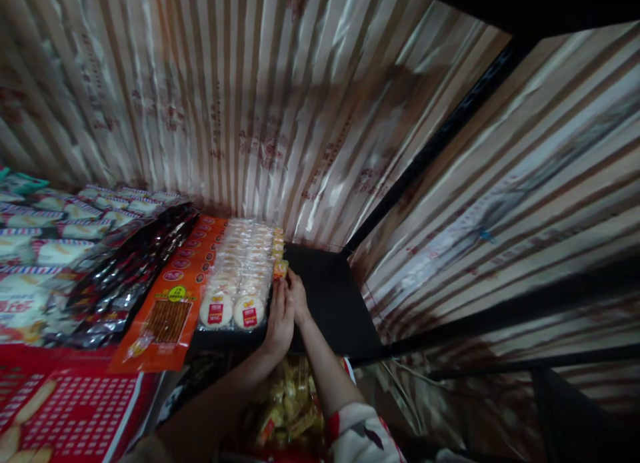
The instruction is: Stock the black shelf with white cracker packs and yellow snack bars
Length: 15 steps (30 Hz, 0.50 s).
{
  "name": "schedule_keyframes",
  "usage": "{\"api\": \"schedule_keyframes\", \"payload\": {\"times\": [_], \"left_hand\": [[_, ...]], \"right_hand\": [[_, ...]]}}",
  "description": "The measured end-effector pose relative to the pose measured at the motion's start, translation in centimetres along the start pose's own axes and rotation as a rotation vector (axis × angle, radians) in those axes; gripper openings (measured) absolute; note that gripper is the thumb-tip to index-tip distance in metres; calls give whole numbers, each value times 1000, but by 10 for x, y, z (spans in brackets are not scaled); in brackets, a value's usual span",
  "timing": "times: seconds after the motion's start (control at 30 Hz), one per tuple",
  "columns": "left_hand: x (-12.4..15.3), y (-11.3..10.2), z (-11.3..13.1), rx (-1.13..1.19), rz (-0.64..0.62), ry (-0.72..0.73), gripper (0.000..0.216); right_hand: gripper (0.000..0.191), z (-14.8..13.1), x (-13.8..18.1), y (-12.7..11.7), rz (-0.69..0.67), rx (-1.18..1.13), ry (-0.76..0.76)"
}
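Observation:
My left hand (281,321) lies with its fingers stretched out and close together along the right side of the clear-wrapped white rice crackers (234,276). My right hand (297,296) is just beside it, partly overlapped by it. The right fingers reach forward to a small yellow packet (281,269) at the end of a narrow row of yellow packets. They look extended against it rather than wrapped round it. The rice crackers stand in two rows on a black shelf (325,296), their front packs showing red labels.
Left of the crackers lie an orange snack bag (173,309), dark shiny packets (135,269) and many white packets (65,249). A red bag (75,403) is in front; gold-wrapped items (295,403) sit below. Striped sheeting (240,103) hangs behind, with a black post (430,146) to the right.

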<state>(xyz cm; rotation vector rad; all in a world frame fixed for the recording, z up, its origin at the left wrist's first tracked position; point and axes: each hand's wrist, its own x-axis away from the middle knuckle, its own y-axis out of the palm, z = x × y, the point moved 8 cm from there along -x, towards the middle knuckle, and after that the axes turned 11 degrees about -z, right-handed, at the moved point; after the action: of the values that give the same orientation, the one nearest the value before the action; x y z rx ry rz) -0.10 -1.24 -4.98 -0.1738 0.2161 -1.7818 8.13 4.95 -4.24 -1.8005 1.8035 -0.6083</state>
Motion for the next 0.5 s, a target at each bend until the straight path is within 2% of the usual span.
{"api": "schedule_keyframes", "payload": {"times": [0.23, 0.5], "left_hand": [[-7, -1, -11, -10, -1, -13, 54], [-8, -1, -15, 33, -29, -47, 56]], "right_hand": [[45, -3, -6, 8, -66, 145, 41], [50, 4, -9, 13, -36, 165, 39]]}}
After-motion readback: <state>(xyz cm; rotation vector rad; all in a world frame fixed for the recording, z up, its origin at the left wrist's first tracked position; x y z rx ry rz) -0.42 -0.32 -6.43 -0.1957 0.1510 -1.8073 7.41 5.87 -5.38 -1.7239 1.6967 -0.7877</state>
